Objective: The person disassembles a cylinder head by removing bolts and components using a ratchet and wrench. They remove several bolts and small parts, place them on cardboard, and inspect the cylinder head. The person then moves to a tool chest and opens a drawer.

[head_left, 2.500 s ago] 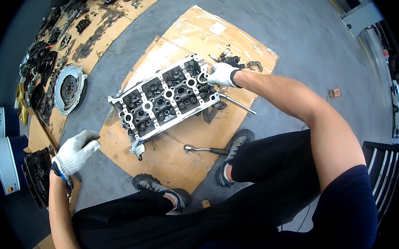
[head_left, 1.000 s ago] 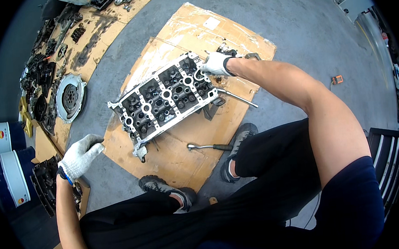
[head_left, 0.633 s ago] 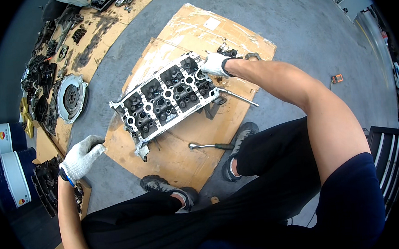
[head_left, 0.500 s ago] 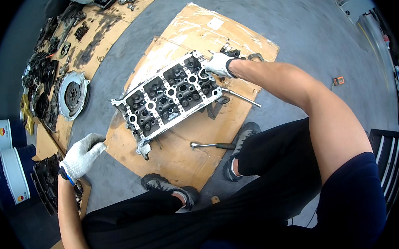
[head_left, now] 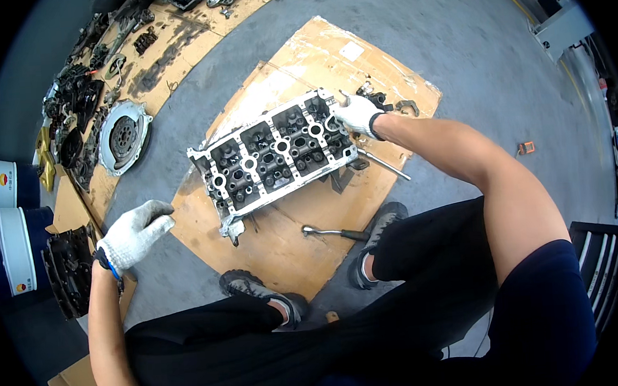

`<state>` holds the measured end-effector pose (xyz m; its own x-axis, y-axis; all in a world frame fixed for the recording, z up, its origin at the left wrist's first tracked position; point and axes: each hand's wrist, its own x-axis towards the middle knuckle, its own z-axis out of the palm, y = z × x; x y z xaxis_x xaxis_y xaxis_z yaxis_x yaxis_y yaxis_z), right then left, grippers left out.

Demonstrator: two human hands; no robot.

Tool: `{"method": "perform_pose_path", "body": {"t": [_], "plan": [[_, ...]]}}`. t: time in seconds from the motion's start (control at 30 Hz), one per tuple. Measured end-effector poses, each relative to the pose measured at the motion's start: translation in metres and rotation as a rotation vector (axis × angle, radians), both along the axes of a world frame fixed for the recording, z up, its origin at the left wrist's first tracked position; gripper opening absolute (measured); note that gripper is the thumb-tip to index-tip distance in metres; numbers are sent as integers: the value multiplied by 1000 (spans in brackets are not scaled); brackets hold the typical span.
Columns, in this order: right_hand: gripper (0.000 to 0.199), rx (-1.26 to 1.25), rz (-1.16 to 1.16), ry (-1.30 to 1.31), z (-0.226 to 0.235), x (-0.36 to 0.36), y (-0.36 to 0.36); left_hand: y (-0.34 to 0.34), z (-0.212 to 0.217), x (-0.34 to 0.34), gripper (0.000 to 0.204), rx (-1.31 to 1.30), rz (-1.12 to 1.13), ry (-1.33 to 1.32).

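Note:
A metal engine cylinder head (head_left: pixel 278 152) lies at a slant on a flat cardboard sheet (head_left: pixel 292 261), its open chambers facing up. My right hand (head_left: pixel 358 113), in a white knit glove, grips the far right end of it; the fingertips are partly hidden against the metal. Off to the left, my gloved left hand (head_left: pixel 136 235) hovers apart from the cylinder head, fingers stretched out and nothing visible in them. A ratchet wrench (head_left: pixel 336 232) with a dark handle rests on the cardboard near my right shoe. A metal bar (head_left: pixel 386 165) sticks out past the right end of the cylinder head.
Small dark parts (head_left: pixel 381 100) sit beyond my right hand. A round clutch-like housing (head_left: pixel 125 137) and many engine parts cover cardboard at the left. Blue-and-white drums (head_left: pixel 17 250) stand at the far left. An orange device (head_left: pixel 526 148) is on the floor at right.
The whole view has shifted slightly, so the scene sits a little farther right. My right hand stays at the cylinder head's end, and my left hand is still held out at the left.

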<state>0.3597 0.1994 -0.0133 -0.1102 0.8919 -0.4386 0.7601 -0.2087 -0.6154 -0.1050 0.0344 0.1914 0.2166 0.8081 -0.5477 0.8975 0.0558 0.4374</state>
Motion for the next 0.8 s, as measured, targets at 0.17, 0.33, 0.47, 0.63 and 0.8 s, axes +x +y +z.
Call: {"method": "perform_pose_path", "body": {"t": [0.17, 0.33, 0.47, 0.63, 0.8], "plan": [[33, -139, 16, 48, 2, 35, 11, 4, 0, 2, 40, -42, 43, -4], [24, -255, -96, 241, -14, 39, 10, 6, 1, 9, 41, -54, 44, 4], [27, -287, -103, 308, -12, 29, 5, 5, 0, 9, 41, -56, 34, -7], [27, -144, -148, 127, -16, 8, 8, 2, -4, 2, 38, 3, 6, 15], [21, -261, -172, 151, -2, 3, 10, 3, -7, -2, 39, 7, -14, 8]]}}
